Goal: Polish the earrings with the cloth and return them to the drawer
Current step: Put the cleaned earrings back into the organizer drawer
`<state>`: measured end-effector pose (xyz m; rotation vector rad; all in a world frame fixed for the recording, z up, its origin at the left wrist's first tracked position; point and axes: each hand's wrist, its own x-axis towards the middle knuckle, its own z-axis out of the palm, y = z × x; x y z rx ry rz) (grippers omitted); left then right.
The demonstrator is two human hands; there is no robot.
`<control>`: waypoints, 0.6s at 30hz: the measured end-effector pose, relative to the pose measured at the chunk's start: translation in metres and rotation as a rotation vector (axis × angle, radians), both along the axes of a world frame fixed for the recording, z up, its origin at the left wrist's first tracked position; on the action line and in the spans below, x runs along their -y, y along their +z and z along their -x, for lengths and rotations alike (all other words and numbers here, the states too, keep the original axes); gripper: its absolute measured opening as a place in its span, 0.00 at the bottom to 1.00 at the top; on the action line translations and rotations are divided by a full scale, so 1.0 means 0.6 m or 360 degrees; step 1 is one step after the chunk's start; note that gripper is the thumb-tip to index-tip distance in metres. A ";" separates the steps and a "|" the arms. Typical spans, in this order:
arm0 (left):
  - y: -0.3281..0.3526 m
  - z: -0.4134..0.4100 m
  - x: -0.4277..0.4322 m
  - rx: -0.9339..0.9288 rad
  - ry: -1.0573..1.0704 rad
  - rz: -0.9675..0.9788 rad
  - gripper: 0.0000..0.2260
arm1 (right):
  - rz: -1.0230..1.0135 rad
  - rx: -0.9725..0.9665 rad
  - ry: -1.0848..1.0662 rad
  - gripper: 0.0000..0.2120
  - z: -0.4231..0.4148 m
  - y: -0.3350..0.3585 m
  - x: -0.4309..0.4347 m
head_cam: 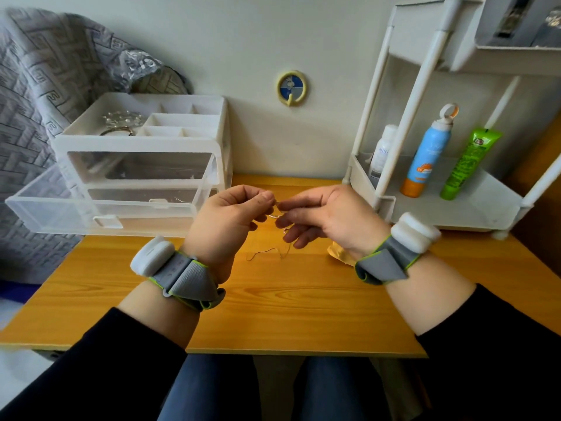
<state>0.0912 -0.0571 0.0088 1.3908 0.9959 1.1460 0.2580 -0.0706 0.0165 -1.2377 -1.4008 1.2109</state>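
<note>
1. The wooden table carries the drawer unit at its back left corner.
2. A grey quilted blanket lies behind and to the left of the drawer unit.
3. A white rack stands well to the right of the drawer unit, on the far side of the table. It holds a white bottle, a blue spray bottle and a green tube.
4. The drawer unit is clear plastic with a divided white tray on top that holds some jewellery.
5. Its lower drawer is pulled far out toward the front left.
6. The left hand hovers just right of the drawer unit's front. Its thumb and forefinger pinch the earring and the other fingers are curled in.
7. The right hand, further right of the drawer unit, meets the left hand fingertip to fingertip. It nips the same earring, with its lower fingers loosely bent.
8. A yellow cloth lies on the table, right of the drawer unit and partly hidden under the right wrist.
9. The earring, a thin wire piece, is held above the table between both hands, right of the drawer unit.
10. A thin wire strand rests on the table below the hands. I cannot tell whether it joins the held piece.
</note>
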 end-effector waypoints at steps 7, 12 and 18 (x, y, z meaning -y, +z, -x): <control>-0.019 0.000 -0.002 0.0146 -0.0060 0.0177 0.08 | -0.0126 0.0059 0.0005 0.05 -0.003 0.076 -0.011; -0.018 -0.002 0.007 0.0231 -0.0244 0.0283 0.08 | -0.0203 0.0104 0.0028 0.04 0.013 0.118 -0.013; -0.007 0.007 0.025 0.0340 -0.0399 0.0357 0.11 | -0.0264 0.0098 0.0031 0.04 0.036 0.157 -0.012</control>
